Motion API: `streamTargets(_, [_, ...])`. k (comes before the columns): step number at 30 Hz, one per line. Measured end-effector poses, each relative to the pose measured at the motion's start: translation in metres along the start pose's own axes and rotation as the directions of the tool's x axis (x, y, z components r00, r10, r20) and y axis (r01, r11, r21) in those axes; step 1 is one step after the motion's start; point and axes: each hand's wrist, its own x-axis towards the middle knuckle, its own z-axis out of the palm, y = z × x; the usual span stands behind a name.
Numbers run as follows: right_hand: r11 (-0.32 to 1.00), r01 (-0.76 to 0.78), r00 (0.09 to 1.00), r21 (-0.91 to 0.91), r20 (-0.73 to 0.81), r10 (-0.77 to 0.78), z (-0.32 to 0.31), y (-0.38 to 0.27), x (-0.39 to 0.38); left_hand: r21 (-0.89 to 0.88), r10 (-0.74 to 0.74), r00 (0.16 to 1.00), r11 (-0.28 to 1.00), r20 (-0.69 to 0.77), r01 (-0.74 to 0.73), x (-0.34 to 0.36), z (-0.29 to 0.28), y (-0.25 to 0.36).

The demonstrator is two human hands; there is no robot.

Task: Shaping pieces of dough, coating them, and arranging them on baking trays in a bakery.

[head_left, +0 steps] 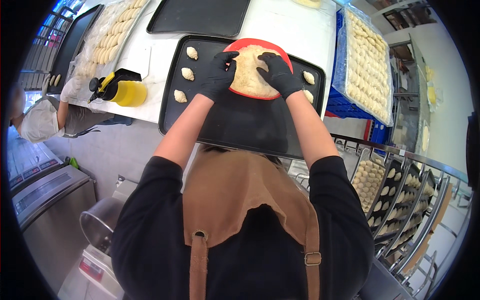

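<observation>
A round red tray (257, 42) full of pale, coarse crumbs (250, 75) rests on a black baking tray (240, 122). My left hand (219, 77), in a black glove, lies at its left side, thumb and fingers apart near the rim. From the right, my right hand (280, 75), gloved the same, reaches over the crumbs with its fingers spread and slightly bent. I make out nothing held in either hand. Small shaped dough pieces (187, 74) stand in a column left of my left hand. Other dough pieces (308, 77) lie beyond my right wrist, partly covered by it.
Another black tray (197, 17) lies behind. A yellow spray bottle (127, 93) stands at left, near a co-worker's gloved hand (72, 89) and a tray of dough rolls (112, 42). Dough-filled trays (367, 65) sit on blue crates at right, above a metal rack (400, 200).
</observation>
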Motion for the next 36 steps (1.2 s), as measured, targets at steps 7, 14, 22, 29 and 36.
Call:
streamTargets(7, [0.646, -0.654, 0.755, 0.394, 0.29, 0.588, -0.038, -0.024, 0.023, 0.263, 0.164, 0.979, 0.946, 0.117, -0.19, 0.012, 0.009, 0.002])
streamTargets(14, [-0.475, -0.475, 0.625, 0.74, 0.664, 0.41, -0.021, -0.005, -0.005, -0.387, -0.248, 0.878, 0.824, 0.41, 0.414, 0.02, 0.018, 0.015])
streamTargets(22, [-0.158, -0.634, 0.612, 0.757, 0.616, 0.496, -0.031, -0.033, 0.004, -0.694, -0.231, 0.903, 0.581, 0.361, 0.426, 0.016, 0.035, 0.0])
streamTargets(29, [0.988, -0.153, 0.96, 0.033, 0.242, 0.141, -0.008, -0.007, 0.004, -0.55, -0.312, 0.892, 0.705, 0.327, 0.448, 0.026, 0.016, 0.014])
streamTargets(36, [0.919, -0.275, 0.959, 0.283, 0.145, 0.242, -0.021, -0.036, 0.02, -0.605, -0.313, 0.886, 0.647, 0.343, 0.463, 0.019, 0.008, -0.002])
